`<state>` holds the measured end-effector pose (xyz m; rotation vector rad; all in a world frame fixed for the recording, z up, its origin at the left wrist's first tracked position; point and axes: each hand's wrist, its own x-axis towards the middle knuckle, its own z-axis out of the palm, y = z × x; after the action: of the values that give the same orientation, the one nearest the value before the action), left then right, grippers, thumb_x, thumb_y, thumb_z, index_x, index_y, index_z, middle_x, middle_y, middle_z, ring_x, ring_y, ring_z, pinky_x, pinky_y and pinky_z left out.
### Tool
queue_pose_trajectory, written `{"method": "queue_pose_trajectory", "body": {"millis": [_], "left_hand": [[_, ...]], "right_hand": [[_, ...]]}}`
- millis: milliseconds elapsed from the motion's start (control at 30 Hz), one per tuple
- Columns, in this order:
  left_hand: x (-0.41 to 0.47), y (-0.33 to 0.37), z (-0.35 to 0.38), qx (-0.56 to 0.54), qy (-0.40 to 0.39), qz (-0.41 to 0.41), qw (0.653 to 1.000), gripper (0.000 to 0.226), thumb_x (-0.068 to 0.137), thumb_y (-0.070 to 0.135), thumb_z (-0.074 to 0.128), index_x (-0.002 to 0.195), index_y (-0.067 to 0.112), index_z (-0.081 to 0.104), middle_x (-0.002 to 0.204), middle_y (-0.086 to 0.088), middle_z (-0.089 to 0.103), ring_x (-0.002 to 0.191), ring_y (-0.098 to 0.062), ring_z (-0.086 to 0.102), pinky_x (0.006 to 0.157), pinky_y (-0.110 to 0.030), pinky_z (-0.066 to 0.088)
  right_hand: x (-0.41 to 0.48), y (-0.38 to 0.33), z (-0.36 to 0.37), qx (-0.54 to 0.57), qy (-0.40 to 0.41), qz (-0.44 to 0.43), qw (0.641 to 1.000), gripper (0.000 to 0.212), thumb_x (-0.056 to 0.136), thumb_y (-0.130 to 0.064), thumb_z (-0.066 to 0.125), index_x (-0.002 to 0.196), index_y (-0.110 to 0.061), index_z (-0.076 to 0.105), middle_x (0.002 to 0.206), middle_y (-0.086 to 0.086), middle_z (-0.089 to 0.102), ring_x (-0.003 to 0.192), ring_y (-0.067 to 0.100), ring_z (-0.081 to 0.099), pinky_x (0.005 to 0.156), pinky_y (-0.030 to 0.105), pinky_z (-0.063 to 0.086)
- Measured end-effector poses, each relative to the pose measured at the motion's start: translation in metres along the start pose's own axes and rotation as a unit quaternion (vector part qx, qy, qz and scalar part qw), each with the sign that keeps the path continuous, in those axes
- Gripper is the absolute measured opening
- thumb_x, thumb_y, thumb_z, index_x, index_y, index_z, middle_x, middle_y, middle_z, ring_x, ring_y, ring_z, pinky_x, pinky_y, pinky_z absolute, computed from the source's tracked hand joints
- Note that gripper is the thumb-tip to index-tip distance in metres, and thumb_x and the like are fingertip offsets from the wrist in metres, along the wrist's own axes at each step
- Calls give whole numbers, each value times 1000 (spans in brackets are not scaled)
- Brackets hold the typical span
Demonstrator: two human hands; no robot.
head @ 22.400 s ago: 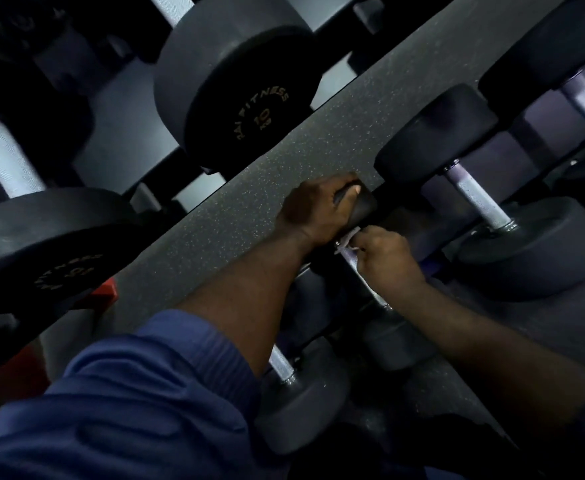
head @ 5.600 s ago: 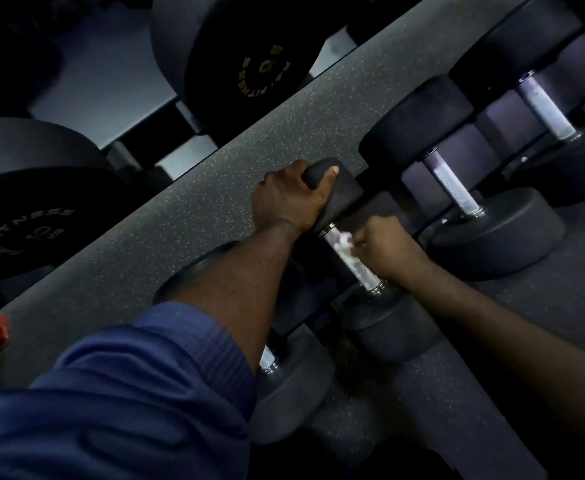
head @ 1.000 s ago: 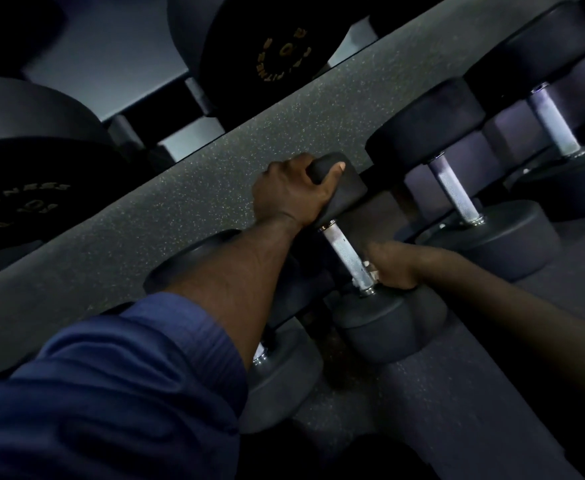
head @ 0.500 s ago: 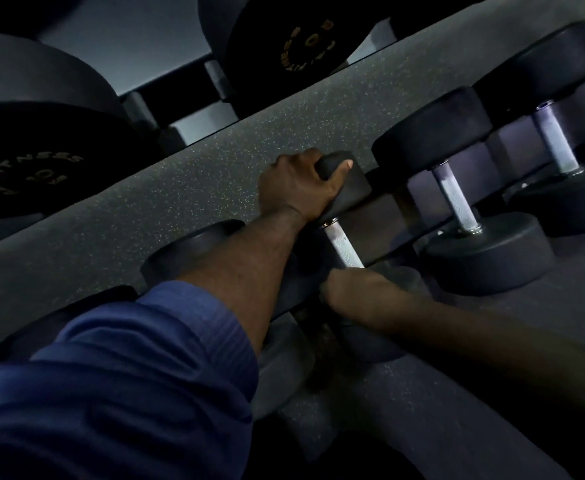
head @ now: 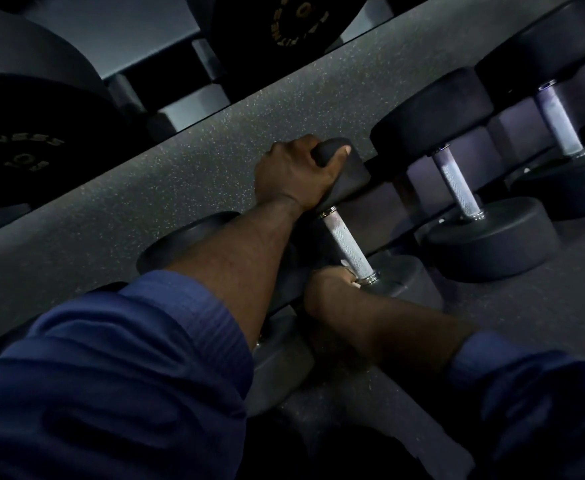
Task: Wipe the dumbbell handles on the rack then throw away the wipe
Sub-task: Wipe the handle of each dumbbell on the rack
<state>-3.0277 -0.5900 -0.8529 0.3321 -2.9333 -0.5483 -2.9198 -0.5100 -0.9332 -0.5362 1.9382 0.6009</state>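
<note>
A small black dumbbell lies on the rack's lower tier, its knurled silver handle [head: 348, 247] bare along most of its length. My left hand [head: 296, 174] grips the dumbbell's far head [head: 351, 168], thumb over the top. My right hand [head: 329, 292] sits at the near end of the handle, just left of it, fingers curled round a white wipe [head: 348, 271]; only a small bit of the wipe shows at my fingertips. The near head [head: 405, 275] lies just beyond my right hand.
A speckled grey shelf [head: 180, 174] of the rack runs diagonally above. To the right lie two more dumbbells with silver handles [head: 457, 185] [head: 558, 123]. Large black dumbbells [head: 17, 133] [head: 284, 22] sit on the upper tier. Another dumbbell head [head: 277, 368] lies under my left forearm.
My right hand has slid from over the lower part of the handle down and left to its near end, uncovering most of the handle. My left hand stays on the far head.
</note>
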Motion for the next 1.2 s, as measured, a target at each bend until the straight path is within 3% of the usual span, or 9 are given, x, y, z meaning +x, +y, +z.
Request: {"method": "queue_pose_trajectory", "body": {"millis": [133, 267, 467, 600, 700, 800, 967, 1100, 1200], "left_hand": [[-1, 2, -2, -3, -5, -2, 1000, 70, 83, 86, 43, 109, 29, 73, 104, -5, 77, 100, -33, 71, 85, -39, 57], [-1, 1, -2, -5, -5, -1, 1000, 66, 84, 85, 44, 107, 29, 73, 100, -4, 76, 97, -32, 71, 84, -39, 58], [-1, 0, -1, -12, -3, -4, 1000, 67, 84, 85, 45, 103, 26, 73, 96, -5, 76, 94, -33, 71, 82, -40, 58], [-1, 2, -3, -11, -3, -3, 1000, 67, 84, 85, 43, 103, 28, 73, 96, -4, 76, 92, -33, 72, 79, -39, 58], [-1, 2, -2, -15, -4, -4, 1000, 67, 83, 86, 43, 108, 31, 74, 99, -3, 77, 94, -32, 72, 81, -40, 59], [-1, 2, -2, -21, -1, -7, 1000, 68, 82, 87, 42, 107, 33, 74, 99, 0, 78, 95, -29, 73, 82, -39, 59], [-5, 6, -5, -24, 8, -14, 1000, 62, 84, 84, 47, 105, 32, 75, 95, 2, 77, 91, -26, 73, 80, -36, 59], [-6, 7, -5, -33, 9, -21, 999, 60, 85, 83, 49, 106, 33, 75, 93, 2, 78, 90, -25, 73, 78, -35, 59], [-5, 5, -6, -24, 9, -20, 999, 63, 84, 84, 48, 108, 33, 75, 96, -1, 78, 93, -28, 73, 81, -35, 59]], "right_hand": [[-8, 18, 19, 41, 134, -108, 984, 25, 90, -26, 67, 108, -11, 76, 109, 11, 72, 106, 31, 68, 79, 33, 47], [2, 36, 30, -44, 390, -162, 905, 41, 27, -27, 98, 40, -14, 61, 47, 1, 54, 37, 19, 53, 38, 18, 35], [-11, 51, 30, 1, 350, -209, 913, 33, 40, -26, 96, 55, -16, 68, 51, -1, 52, 44, 21, 58, 39, 15, 37], [-58, 105, -9, 132, 161, -237, 949, 24, 93, -13, 59, 113, -12, 73, 92, 3, 68, 100, 28, 69, 73, 29, 53], [-65, 167, -6, 385, 176, -191, 886, 30, 87, 0, 60, 102, -17, 80, 83, -5, 76, 75, 4, 69, 65, 18, 50], [-40, 180, 16, 581, 262, -97, 764, 26, 93, -1, 57, 101, -14, 77, 91, 2, 75, 85, 13, 67, 72, 26, 50], [-10, 154, 5, 485, 64, -157, 858, 28, 83, 9, 42, 84, 3, 69, 78, 19, 69, 67, 22, 59, 62, 32, 45], [4, 153, 0, 375, 49, -179, 908, 23, 91, -3, 52, 97, 0, 74, 96, 17, 74, 79, 23, 64, 67, 34, 51], [7, 149, 1, 513, 88, -176, 835, 19, 88, 3, 58, 80, -4, 74, 86, 23, 73, 68, 25, 60, 52, 29, 47]]}}
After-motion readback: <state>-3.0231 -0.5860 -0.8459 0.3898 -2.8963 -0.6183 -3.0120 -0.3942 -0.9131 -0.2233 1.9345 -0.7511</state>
